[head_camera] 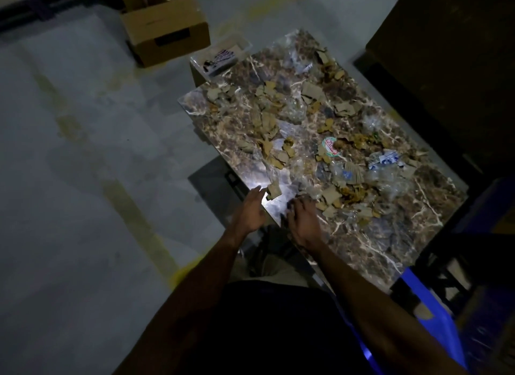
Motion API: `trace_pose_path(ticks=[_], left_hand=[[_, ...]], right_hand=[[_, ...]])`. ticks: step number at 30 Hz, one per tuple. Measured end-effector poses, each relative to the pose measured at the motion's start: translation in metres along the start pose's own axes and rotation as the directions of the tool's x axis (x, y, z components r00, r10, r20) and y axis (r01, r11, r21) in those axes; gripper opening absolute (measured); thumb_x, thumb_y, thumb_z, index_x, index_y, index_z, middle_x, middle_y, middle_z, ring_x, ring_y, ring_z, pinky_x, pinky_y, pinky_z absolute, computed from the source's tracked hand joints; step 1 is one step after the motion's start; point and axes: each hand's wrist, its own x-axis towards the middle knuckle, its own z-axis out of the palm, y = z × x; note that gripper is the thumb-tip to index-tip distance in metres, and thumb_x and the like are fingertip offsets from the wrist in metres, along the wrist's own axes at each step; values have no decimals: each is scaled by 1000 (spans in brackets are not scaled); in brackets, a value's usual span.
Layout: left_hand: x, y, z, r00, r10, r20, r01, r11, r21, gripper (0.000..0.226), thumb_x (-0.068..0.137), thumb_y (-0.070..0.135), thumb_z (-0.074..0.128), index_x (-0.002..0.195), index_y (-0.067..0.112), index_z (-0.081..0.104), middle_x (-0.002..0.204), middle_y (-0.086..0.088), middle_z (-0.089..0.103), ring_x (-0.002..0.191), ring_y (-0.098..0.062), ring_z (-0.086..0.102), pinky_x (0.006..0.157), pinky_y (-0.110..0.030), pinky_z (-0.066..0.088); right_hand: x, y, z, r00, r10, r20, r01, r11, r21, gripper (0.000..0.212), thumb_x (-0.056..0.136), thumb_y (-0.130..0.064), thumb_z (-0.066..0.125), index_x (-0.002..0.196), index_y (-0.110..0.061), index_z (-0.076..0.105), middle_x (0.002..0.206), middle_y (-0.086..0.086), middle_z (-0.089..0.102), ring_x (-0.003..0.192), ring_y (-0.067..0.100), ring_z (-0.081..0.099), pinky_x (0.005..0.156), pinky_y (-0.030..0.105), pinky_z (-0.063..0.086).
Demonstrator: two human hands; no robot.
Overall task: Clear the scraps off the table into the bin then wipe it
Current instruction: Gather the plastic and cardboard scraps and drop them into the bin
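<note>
Reaching over the near edge of the table (390, 252), the left hand (250, 210) spreads open just beside the right hand (303, 221), which curls over scraps (328, 199) ahead, grip unclear.

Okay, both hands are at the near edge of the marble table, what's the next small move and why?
Probably sweep the right hand leftward, pushing the nearest brown cardboard scrap toward the open left hand cupped at the brown marble table edge; scraps still cover the top.

glossy marble-look table (384, 243) strewn with matt cardboard scraps (312, 91) and crinkled clear plastic (387, 179).
</note>
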Motion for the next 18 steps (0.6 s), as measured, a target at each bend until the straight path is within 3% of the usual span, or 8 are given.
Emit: trace_pose_path(ticks=[3,5,7,9,12,15,18], left_hand=[[5,7,-7,1000,-19,24,19,1000,15,65,94,9,58,153,-7,34,162,-28,28,154,-40,23,126,-41,14],[8,1,-13,999,-8,44,2,991,134,68,98,15,52,158,0,26,167,-20,20,157,-35,16,126,-39,14],[8,-8,-21,996,-55,72,33,960,277,74,97,19,52,163,13,20,172,-7,11,158,-29,11,121,-43,28],[10,-15,-30,992,-91,90,53,931,361,82,91,18,57,163,21,20,172,-1,10,158,-29,12,114,-49,39],[16,-20,-40,987,-121,101,67,903,424,86,85,14,60,161,25,23,171,0,13,156,-32,15,108,-55,45],[20,-21,-42,983,-160,84,106,886,451,87,81,11,62,158,29,26,170,0,16,155,-34,19,100,-54,51],[22,-22,-39,984,-169,51,129,887,444,86,81,13,59,159,29,27,170,2,19,153,-33,25,93,-52,54]], right_hand=[[5,-29,17,972,-220,87,224,974,-43,50,108,-37,39,150,-14,50,153,14,49,140,34,44,116,48,39],[12,-31,21,926,-303,224,328,941,-85,59,107,-42,33,162,-20,33,169,11,29,155,33,27,123,48,24],[18,-22,24,921,-223,319,274,953,-125,63,107,-54,20,166,-31,18,174,4,11,160,34,9,125,53,17],[22,-5,24,947,-98,306,158,971,-180,66,106,-64,10,166,-37,12,175,2,5,161,33,2,127,57,15],[25,13,15,972,28,232,43,955,-292,66,107,-64,13,165,-33,20,173,3,19,160,33,14,126,59,15],[32,2,5,974,-85,208,154,927,-343,58,109,-55,24,155,-24,42,161,8,42,148,35,37,120,56,22],[55,-21,9,949,-212,232,270,926,-262,55,111,-50,25,156,-24,42,163,6,40,152,35,33,119,58,29]])
